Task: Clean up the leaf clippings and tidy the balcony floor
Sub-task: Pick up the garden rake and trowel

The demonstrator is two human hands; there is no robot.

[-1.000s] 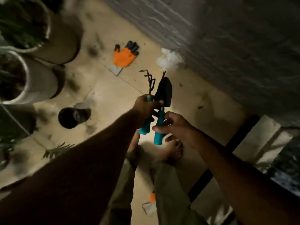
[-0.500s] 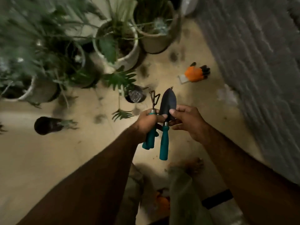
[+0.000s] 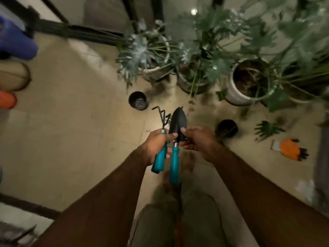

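Note:
My left hand grips the teal handle of a small hand rake, its bent black prongs pointing up and away. Beside it stands a black trowel with a teal handle; my right hand pinches the lower part of its blade, and my left thumb touches its neck. A cut green leaf lies on the beige floor to the right. An orange and black glove lies beyond the leaf, near the right wall.
Several potted plants crowd the upper right. Two small black pots stand on the floor. A dark railing runs along the top. Blue, tan and orange containers sit at the left edge. My bare feet are below the tools.
The view has swung left, so plants, pots and glove now lie to the right. My right hand shifted from the trowel's handle up to its blade. The left hand kept the rake.

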